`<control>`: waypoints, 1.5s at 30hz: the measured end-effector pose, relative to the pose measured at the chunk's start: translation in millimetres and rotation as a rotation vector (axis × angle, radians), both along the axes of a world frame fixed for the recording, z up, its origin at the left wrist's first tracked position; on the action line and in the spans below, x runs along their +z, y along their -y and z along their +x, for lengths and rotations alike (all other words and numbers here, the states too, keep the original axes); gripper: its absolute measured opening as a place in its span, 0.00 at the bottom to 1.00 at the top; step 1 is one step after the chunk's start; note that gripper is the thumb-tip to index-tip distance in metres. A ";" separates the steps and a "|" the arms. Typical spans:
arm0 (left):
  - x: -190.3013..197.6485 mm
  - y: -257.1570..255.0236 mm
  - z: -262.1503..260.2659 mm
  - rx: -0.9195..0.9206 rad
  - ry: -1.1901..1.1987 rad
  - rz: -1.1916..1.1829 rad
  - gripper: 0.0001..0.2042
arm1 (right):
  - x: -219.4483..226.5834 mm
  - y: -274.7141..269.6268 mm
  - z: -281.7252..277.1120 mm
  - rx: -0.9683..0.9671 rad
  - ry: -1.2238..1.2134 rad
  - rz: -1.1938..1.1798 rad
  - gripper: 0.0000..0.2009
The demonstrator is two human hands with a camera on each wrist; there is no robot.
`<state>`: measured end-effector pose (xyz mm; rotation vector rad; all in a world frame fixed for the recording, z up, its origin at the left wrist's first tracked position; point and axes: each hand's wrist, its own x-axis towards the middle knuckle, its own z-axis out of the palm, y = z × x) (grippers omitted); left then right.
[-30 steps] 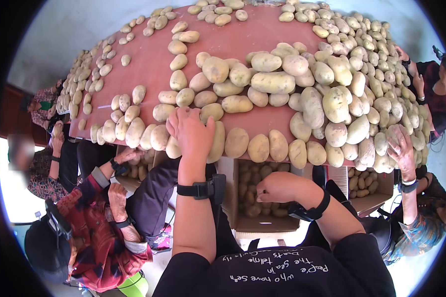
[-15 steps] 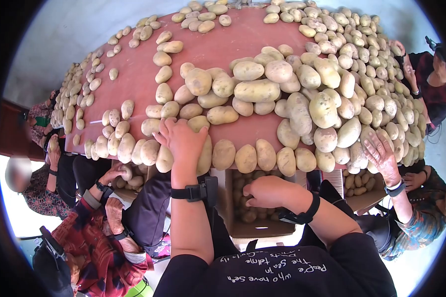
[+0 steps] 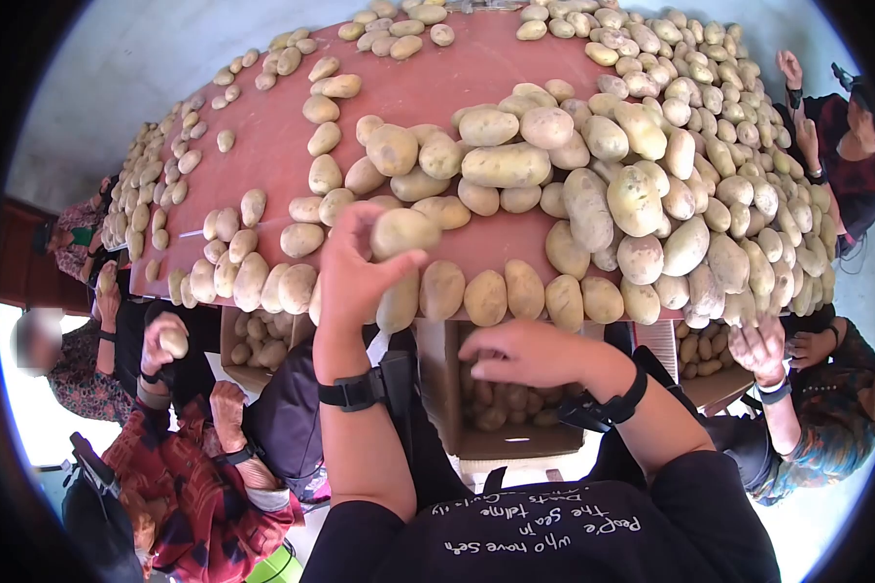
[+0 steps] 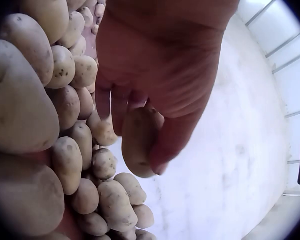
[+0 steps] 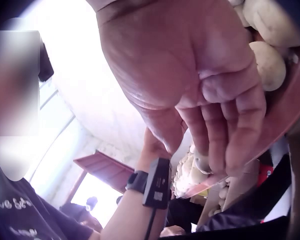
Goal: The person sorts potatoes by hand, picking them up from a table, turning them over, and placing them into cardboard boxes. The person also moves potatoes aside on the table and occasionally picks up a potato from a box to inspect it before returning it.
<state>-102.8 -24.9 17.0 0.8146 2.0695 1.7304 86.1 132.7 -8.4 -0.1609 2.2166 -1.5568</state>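
Observation:
My left hand pinches a potato between thumb and fingers, raised above the row along the table's near edge. The left wrist view shows that potato hanging below the palm, its upper end covered by the fingers. My right hand hovers over a cardboard box partly filled with potatoes, just in front of the table edge. Its fingers are loosely bent and hold nothing; the right wrist view shows the bare palm.
A large potato heap covers the right of the red table. More potatoes form lines at the middle and near edge. Other people sit at both sides; one hand at left holds a potato. Another box stands left of mine.
My left hand has lifted a potato from the near-edge area. My right hand has shifted slightly left, its fingers straighter. The neighbour at left has raised a potato.

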 end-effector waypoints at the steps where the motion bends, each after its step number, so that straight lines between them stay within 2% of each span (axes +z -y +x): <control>1: 2.7 -1.0 6.8 -0.121 0.107 0.145 0.26 | 1.5 -2.3 0.7 -0.113 0.053 -0.193 0.16; 3: 11.7 -3.2 20.9 -0.311 0.178 0.149 0.28 | 9.5 -4.9 0.9 -0.335 0.161 -0.582 0.20; 6: 14.0 -6.9 36.8 -0.436 0.136 0.077 0.27 | 15.2 -2.7 3.0 -0.466 0.148 -1.128 0.23; 9: 12.8 -5.3 38.2 -0.547 0.096 -0.020 0.24 | 18.7 3.7 4.7 -0.553 0.131 -1.167 0.24; 11: 7.7 1.3 29.3 -0.604 0.135 -0.028 0.21 | 6.7 3.8 5.9 -0.489 0.140 -0.897 0.24; 12: 2.7 7.0 25.6 -0.506 0.306 0.010 0.16 | 3.9 4.2 5.9 -0.456 0.142 -0.762 0.24; 14: -4.2 9.7 13.4 -0.153 0.149 0.083 0.12 | 8.1 5.5 6.6 -0.287 0.181 -0.555 0.23; 16: -7.6 17.4 -3.6 0.226 -0.063 -0.102 0.12 | 3.5 9.7 5.1 -0.105 0.130 -0.392 0.22; 17: -15.0 24.8 -14.2 0.316 -0.064 -0.109 0.13 | -6.6 11.7 5.5 -0.007 0.010 -0.305 0.23; 19: -26.9 34.9 -31.2 0.494 -0.066 -0.126 0.15 | -10.7 12.7 4.9 0.173 -0.022 -0.117 0.24; 22: -22.5 34.3 -33.7 0.537 -0.164 -0.260 0.18 | -24.7 14.6 3.5 0.318 0.054 -0.014 0.26; 29: -33.3 30.4 -48.2 0.436 -0.430 -0.459 0.24 | -36.5 6.1 -0.2 0.406 0.181 0.232 0.23; 31: -21.8 23.2 -44.6 0.431 -0.372 -0.491 0.25 | -40.6 3.4 0.5 0.452 0.230 0.284 0.21; 34: -35.2 24.3 -54.3 0.393 -0.355 -0.460 0.26 | -53.1 2.4 4.8 0.470 0.256 0.347 0.16; 37: -43.1 26.4 -66.7 0.373 -0.387 -0.490 0.27 | -50.8 5.7 -1.9 0.536 0.320 0.510 0.13; 45: -47.9 20.7 -76.8 0.346 -0.508 -0.559 0.28 | -40.1 15.3 -8.9 0.443 0.373 0.480 0.14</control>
